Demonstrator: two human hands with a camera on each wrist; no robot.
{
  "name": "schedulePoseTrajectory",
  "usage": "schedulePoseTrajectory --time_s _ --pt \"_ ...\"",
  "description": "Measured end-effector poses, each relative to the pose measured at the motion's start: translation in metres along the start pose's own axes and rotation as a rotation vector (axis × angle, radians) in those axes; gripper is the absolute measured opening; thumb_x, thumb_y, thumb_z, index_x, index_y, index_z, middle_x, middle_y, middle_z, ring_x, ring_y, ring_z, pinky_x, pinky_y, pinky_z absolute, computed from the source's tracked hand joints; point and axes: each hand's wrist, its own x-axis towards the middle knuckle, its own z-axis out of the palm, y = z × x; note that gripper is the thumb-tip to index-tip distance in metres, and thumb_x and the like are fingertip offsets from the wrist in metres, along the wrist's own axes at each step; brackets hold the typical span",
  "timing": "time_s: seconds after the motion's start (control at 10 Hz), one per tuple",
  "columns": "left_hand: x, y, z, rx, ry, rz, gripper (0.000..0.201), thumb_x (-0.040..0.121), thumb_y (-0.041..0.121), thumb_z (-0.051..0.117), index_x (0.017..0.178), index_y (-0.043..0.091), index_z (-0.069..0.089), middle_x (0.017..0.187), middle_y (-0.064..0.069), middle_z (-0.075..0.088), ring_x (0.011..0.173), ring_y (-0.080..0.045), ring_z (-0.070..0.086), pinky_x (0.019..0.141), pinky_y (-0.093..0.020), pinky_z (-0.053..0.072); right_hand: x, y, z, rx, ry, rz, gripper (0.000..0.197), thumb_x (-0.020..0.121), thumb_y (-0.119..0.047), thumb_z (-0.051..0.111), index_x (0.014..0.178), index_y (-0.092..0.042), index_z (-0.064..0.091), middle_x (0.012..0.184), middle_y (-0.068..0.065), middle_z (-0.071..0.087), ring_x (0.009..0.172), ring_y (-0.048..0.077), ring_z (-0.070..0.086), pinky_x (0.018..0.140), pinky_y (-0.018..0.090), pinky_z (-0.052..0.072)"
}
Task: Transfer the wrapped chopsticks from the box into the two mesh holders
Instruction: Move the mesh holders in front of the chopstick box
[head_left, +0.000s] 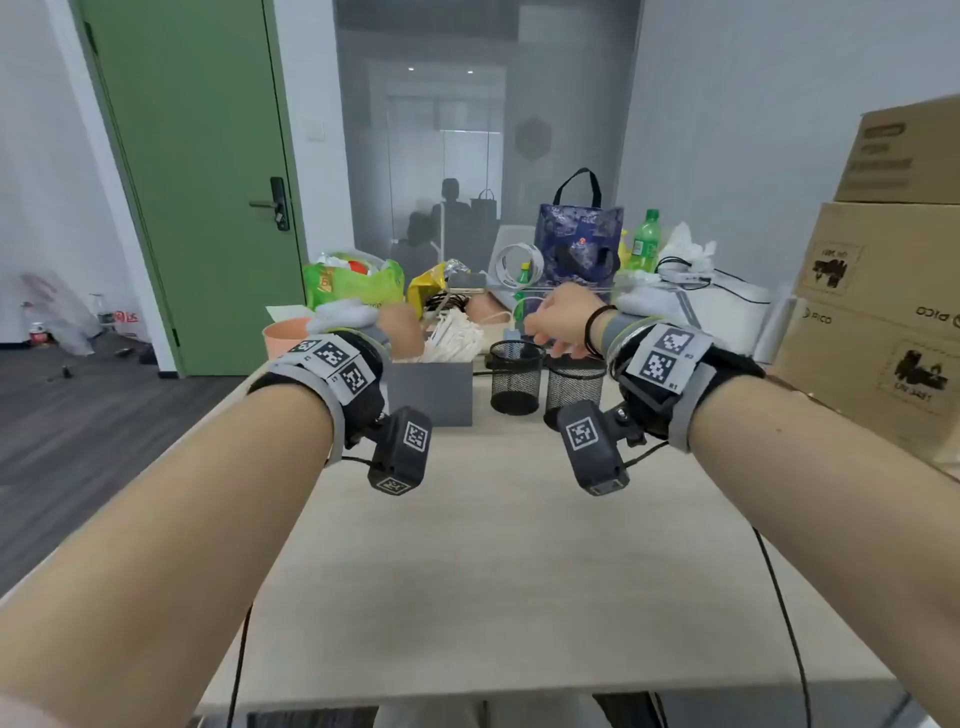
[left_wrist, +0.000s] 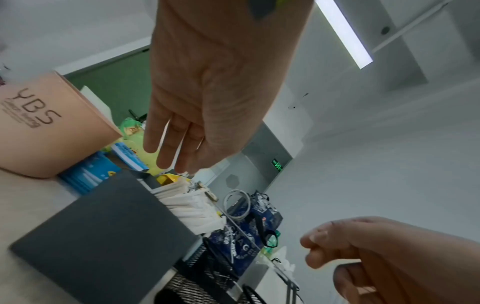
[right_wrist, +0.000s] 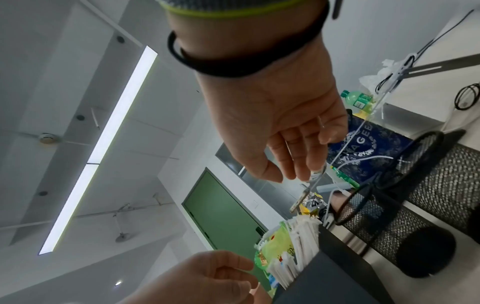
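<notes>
Both forearms extended forward, raised. Left hand (left_wrist: 207, 107) palm down, fingers straight, empty. Right hand (right_wrist: 283, 123) loosely curled, empty.

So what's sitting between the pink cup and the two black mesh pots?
The grey box full of wrapped chopsticks sits between the pink cup and the mesh holders. The head view shows it best.

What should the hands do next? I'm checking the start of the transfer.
Probably lower the left hand into the box and grip a few chopsticks. Both hands look empty, the left hovers over the box, and the near holder shows no chopsticks.
</notes>
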Motion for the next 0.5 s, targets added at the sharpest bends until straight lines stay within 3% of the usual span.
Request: schedulePoseTrajectory --time_s 0.1,0.2,0.3,0.4,0.5 --pt "0.018 -0.009 0.012 0.031 -0.041 -0.078 0.041 0.093 0.011 0.052 0.059 0.02 0.031 0.067 0.002 0.036 0.056 -0.011 0.033 0.055 -0.02 0.031 0.016 0.005 0.008 -0.057 -0.003 0.031 0.015 0.085 -0.019 0.054 0.093 -0.008 0.059 0.089 0.007 0.064 0.05 0.017 0.054 0.045 0.022 0.04" --pt "0.029 -0.007 0.026 0.177 -0.1 -0.082 0.043 0.091 0.018 0.056 0.057 0.017 0.03 0.061 0.004 0.03 0.051 -0.009 0.025 0.06 -0.022 0.032 0.028 0.015 0.014 -0.086 -0.018 0.049 0.018 0.085 -0.019 0.055 0.094 -0.005 0.062 0.089 0.011 0.062 0.052 0.019 0.058 0.049 0.025 0.044" --pt "0.042 -0.01 0.03 0.2 -0.123 0.014 0.037 0.09 0.023 0.058 0.059 0.018 0.039 0.063 0.004 0.037 0.07 -0.015 0.044 0.054 -0.02 0.032 0.047 0.027 0.02 -0.062 -0.076 0.087 0.029 0.086 -0.017 0.059 0.108 0.001 0.062 0.093 0.013 0.062 0.062 0.023 0.064 0.055 0.031 0.053" --pt "0.056 -0.016 0.033 0.248 -0.194 0.063 0.03 0.092 0.025 0.055 0.067 0.01 0.05 0.066 -0.001 0.04 0.082 -0.02 0.042 0.052 -0.02 0.027 0.06 0.033 0.028 -0.009 -0.154 0.087 0.037 0.087 -0.011 0.059 0.122 0.0 0.055 0.101 0.013 0.061 0.074 0.026 0.065 0.062 0.034 0.055" --pt "0.066 -0.021 0.034 0.244 -0.226 0.075 0.027 0.091 0.03 0.057 0.073 0.01 0.053 0.075 -0.003 0.046 0.081 -0.019 0.043 0.063 -0.024 0.035 0.069 0.034 0.038 0.007 -0.249 0.088 0.054 0.089 -0.008 0.057 0.139 0.0 0.038 0.124 0.021 0.059 0.087 0.029 0.064 0.068 0.037 0.055"
